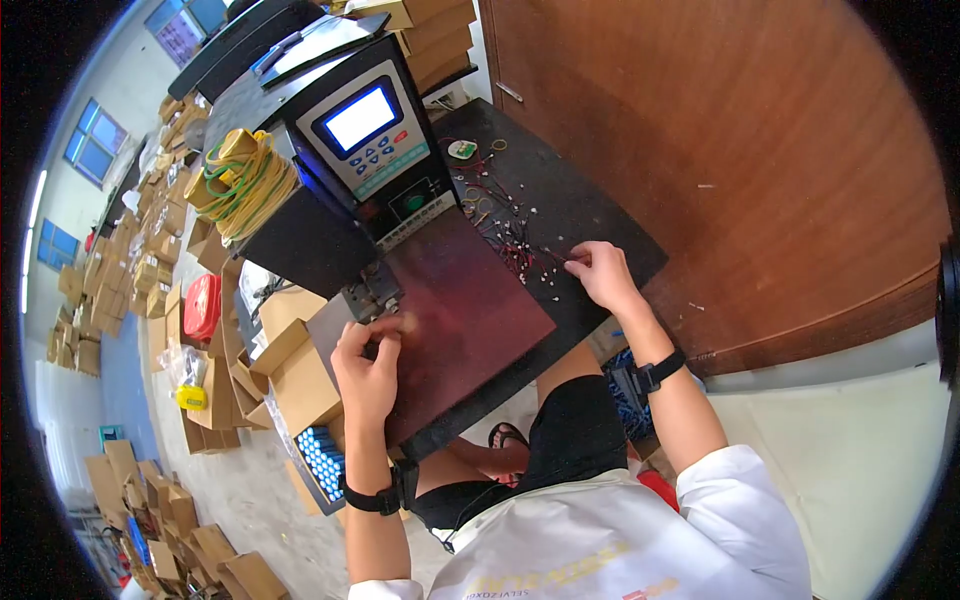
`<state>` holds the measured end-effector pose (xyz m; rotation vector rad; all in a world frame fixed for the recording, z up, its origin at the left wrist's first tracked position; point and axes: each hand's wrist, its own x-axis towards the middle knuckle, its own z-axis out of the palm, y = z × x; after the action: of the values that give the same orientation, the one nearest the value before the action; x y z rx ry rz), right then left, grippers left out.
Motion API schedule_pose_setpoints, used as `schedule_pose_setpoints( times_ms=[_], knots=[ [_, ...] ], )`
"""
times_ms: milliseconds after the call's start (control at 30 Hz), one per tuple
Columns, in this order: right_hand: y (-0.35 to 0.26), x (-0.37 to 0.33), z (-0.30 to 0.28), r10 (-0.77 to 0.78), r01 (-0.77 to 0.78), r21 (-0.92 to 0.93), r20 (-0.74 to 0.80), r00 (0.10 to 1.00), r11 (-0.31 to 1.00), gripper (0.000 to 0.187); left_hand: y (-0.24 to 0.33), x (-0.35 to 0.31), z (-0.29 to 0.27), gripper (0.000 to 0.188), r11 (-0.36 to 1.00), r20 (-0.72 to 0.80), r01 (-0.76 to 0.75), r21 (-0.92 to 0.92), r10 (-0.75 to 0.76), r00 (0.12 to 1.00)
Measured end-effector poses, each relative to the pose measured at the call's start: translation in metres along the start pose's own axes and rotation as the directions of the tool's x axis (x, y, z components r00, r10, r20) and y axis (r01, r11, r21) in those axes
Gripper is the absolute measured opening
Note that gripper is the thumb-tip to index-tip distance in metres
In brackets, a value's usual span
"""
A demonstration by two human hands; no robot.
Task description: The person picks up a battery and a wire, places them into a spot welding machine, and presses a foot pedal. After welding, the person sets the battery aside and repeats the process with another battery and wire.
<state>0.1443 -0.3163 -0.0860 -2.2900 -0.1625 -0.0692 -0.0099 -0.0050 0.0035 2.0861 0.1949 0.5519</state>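
My left hand [368,362] rests on the dark red plate [470,310] just below the metal head [368,294] of a black machine [350,170], its fingers pinched around a small part too tiny to make out. My right hand [603,274] reaches out over the black bench top [590,215] and touches a heap of thin red and black wires with white plugs [515,245], fingers curled on them. Both wrists wear black bands.
The machine has a lit blue screen [360,118] with buttons, and a coil of yellow-green wire [243,180] lies on it. Open cardboard boxes [300,385], a tray of blue cells [322,462] and a red case [203,305] stand to the left. A brown wooden wall [760,150] rises on the right.
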Motion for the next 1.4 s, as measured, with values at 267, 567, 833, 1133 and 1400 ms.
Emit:
schedule_pose_setpoints(
  times_ms=[267, 567, 833, 1133, 1400],
  knots=[
    [-0.009, -0.018, -0.043, -0.014, 0.049, 0.309, -0.114, 0.993, 0.95, 0.018, 0.001, 0.001, 0.002, 0.018, 1.0, 0.004, -0.016, -0.012, 0.016, 1.0],
    [-0.077, -0.059, -0.076, 0.048, -0.032, 0.709, -0.003, 0.999, 0.705, 0.012, 0.011, -0.019, -0.018, 0.014, 0.997, -0.041, -0.078, -0.001, 0.078, 0.996],
    [-0.072, -0.092, -0.057, 0.004, -0.019, 0.702, 0.023, 1.0, 0.711, 0.006, -0.036, -0.078, -0.122, 0.014, 0.797, -0.2, 0.197, 0.572, -0.097, 0.975],
    [-0.121, -0.091, -0.025, -0.028, -0.08, 0.744, 0.132, 0.991, 0.663, 0.009, -0.106, -0.105, -0.127, 0.028, 0.416, -0.296, 0.347, 0.84, -0.184, 0.937],
    [-0.136, -0.079, -0.013, -0.062, -0.115, 0.763, 0.199, 0.978, 0.637, 0.008, -0.043, -0.078, -0.142, 0.02, 0.912, -0.334, 0.348, 0.216, -0.266, 0.904]
  ],
)
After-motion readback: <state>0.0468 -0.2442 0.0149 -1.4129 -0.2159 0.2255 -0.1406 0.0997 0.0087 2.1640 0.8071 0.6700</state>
